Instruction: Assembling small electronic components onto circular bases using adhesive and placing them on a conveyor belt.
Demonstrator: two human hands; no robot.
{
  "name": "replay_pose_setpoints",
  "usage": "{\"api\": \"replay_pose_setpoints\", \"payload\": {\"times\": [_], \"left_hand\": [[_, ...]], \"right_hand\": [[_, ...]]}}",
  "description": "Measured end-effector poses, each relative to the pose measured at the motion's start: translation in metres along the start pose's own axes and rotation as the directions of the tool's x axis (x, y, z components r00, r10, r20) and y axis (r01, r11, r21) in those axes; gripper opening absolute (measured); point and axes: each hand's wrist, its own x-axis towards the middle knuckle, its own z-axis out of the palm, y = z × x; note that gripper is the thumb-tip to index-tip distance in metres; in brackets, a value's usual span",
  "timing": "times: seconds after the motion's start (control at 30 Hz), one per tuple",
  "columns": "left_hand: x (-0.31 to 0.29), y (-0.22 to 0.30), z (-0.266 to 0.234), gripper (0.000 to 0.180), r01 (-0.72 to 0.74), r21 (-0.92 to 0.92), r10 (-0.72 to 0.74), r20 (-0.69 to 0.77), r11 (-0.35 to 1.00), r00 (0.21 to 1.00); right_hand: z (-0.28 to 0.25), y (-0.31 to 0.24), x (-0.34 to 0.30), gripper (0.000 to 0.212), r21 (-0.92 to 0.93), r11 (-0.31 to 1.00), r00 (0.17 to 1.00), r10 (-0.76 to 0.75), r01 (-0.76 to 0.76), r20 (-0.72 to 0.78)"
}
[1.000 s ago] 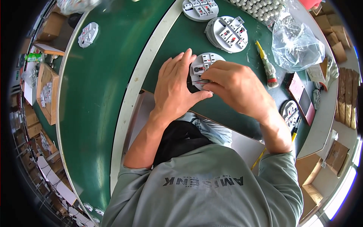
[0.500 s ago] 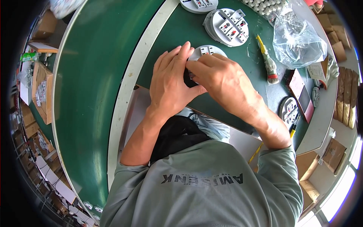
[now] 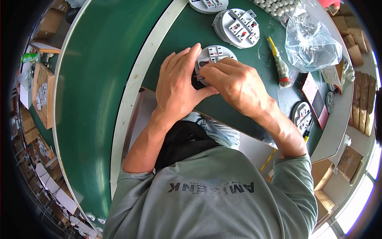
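Between my hands on the green bench lies a round pale-grey plastic disc (image 3: 216, 51) with white slotted blocks and small dark parts on top. My left hand (image 3: 176, 81) cups its left edge, fingers stretched along the rim and thumb round the near side. Over the disc's right and near part bends my right hand (image 3: 238, 81), its fingers curled and pressed together at the small parts. What those fingertips hold is hidden beneath them. Just beyond, a stack of similar discs (image 3: 238, 30) sits on the bench, with another disc (image 3: 208, 4) at the far edge.
To the right lie a yellow-handled brush (image 3: 280, 63), a clear plastic bag (image 3: 312, 42) and a dark red box (image 3: 316, 99). Another round part (image 3: 302, 114) is near my right forearm. A pale rail (image 3: 133, 85) divides the bench from a green belt (image 3: 95, 99) on the left.
My right hand has shifted slightly right and nearer, uncovering more of the disc's top and a dark round part. My left hand stays at the rim.
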Motion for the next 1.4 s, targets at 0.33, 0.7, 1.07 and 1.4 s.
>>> {"api": "replay_pose_setpoints", "payload": {"times": [0.33, 0.7, 1.07, 1.4], "left_hand": [[-0.002, 0.006, -0.009, 0.107, 0.026, 0.040, -0.029, 0.078, 0.999, 0.997], [-0.010, -0.003, -0.003, 0.097, -0.036, 0.166, 0.022, 0.084, 0.985, 0.996], [-0.015, -0.012, -0.002, 0.095, -0.010, 0.090, 0.009, 0.005, 0.996, 1.000], [-0.018, -0.004, -0.003, 0.103, 0.003, 0.049, -0.004, 0.022, 0.999, 1.000]], "right_hand": [[-0.046, 0.040, -0.072, 0.042, -0.337, 0.714, 0.775, 0.462, -0.613, -0.431], [-0.013, -0.012, -0.064, 0.043, 0.833, 0.518, 0.664, 0.695, -0.194, -0.277], [0.066, -0.034, -0.005, 0.049, 0.287, 0.949, 0.908, 0.232, -0.132, -0.349], [0.041, -0.014, -0.026, 0.034, 0.551, 0.822, 0.718, 0.470, -0.143, -0.514]]}}
